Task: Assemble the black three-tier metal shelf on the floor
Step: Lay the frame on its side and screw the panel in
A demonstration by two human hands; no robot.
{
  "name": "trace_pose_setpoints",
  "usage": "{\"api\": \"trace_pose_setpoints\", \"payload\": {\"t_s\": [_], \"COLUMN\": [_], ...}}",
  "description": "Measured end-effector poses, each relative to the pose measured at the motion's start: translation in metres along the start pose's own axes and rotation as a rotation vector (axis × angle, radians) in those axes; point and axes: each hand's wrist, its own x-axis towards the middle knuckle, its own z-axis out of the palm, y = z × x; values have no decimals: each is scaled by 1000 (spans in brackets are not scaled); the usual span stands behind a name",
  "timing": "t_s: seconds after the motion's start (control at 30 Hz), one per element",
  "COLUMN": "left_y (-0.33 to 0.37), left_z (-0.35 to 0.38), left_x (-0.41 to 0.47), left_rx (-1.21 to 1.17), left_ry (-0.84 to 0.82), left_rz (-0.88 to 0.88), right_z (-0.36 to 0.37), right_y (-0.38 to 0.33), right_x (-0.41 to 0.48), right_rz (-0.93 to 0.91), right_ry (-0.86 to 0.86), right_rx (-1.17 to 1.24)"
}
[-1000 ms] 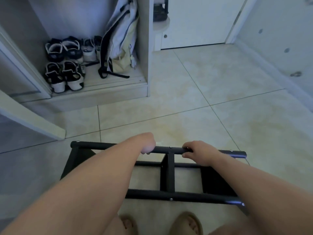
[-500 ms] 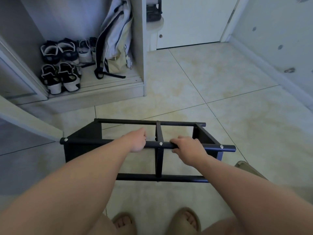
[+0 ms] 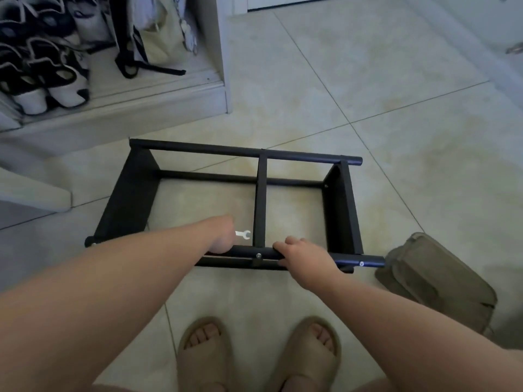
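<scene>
The black metal shelf frame (image 3: 261, 190) stands on the tiled floor in front of my feet, with two dark side panels, round crossbars and a central upright strip. My left hand (image 3: 222, 236) is closed on the near top bar left of the centre strip, with a small silver wrench (image 3: 244, 234) sticking out beside its fingers. My right hand (image 3: 304, 254) grips the same bar just right of the centre. Screw heads show on that bar.
An open closet base (image 3: 141, 106) with several pairs of sandals and a hanging bag sits at the upper left. An olive cushion-like object (image 3: 435, 278) lies at the frame's right end. My sandalled feet (image 3: 257, 355) stand close behind the frame.
The frame has been tipped and set down closer to my feet, its open side now facing up. The view has tilted downward. Both hands stay on the near bar.
</scene>
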Motion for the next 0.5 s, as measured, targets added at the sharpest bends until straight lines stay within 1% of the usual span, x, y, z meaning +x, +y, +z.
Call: {"api": "trace_pose_setpoints", "payload": {"t_s": [0.1,0.2,0.33,0.4,0.5], "left_y": [-1,3,1,-2,-10], "left_z": [9,16,14,15,16], "left_x": [13,22,37,46,60], "left_rx": [19,38,-16,-64,-114], "left_ry": [-46,-118,-95,-126,-118], "left_rz": [21,44,79,91,77], "right_z": [10,18,23,23,27], "right_y": [9,20,31,28,20], "right_x": [4,5,11,18,33], "right_rz": [-16,-61,-72,-71,-120], "right_ry": [-39,-31,5,15,53], "right_rx": [-20,-66,-36,-14,-68]}}
